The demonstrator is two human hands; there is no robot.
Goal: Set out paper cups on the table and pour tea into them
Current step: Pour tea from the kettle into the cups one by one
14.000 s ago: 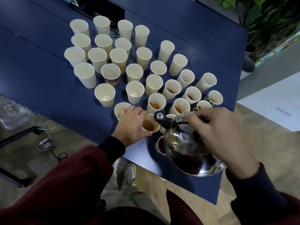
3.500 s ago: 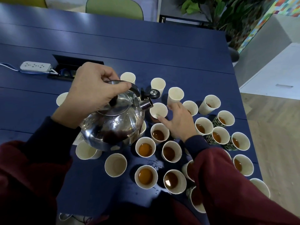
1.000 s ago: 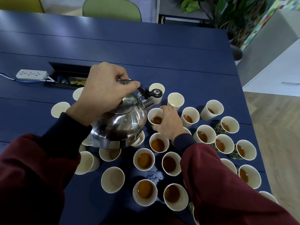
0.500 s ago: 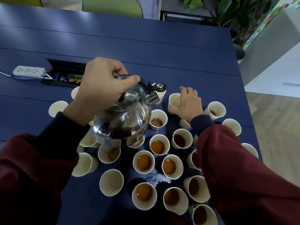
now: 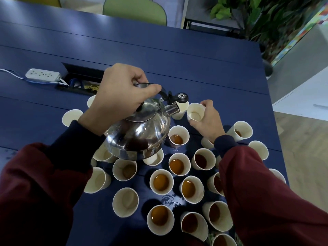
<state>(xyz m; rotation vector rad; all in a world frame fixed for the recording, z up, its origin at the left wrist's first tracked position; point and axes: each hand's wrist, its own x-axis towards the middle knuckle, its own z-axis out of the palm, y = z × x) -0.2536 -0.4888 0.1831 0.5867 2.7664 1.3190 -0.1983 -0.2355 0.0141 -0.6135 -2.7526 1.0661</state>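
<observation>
My left hand (image 5: 120, 93) grips the black handle of a shiny steel kettle (image 5: 140, 135), held above the cups with its spout pointing right. My right hand (image 5: 207, 121) holds an empty white paper cup (image 5: 194, 112) just right of the spout, tilted toward me. Another empty cup (image 5: 180, 110) stands behind the spout. Several cups with brown tea (image 5: 161, 181) stand on the blue table (image 5: 195, 55) in front and to the right. Several empty cups (image 5: 125, 201) stand at the lower left, some hidden under the kettle.
A white power strip (image 5: 41, 75) and an open black cable box (image 5: 79, 80) lie on the table at the left. Spilled drops (image 5: 168, 199) wet the table among the cups. A green chair (image 5: 134, 9) and a plant (image 5: 257, 16) stand beyond the far edge.
My right hand has moved from the filled cup by the spout to the empty cup farther back and closed on it. The kettle has shifted slightly right toward that cup.
</observation>
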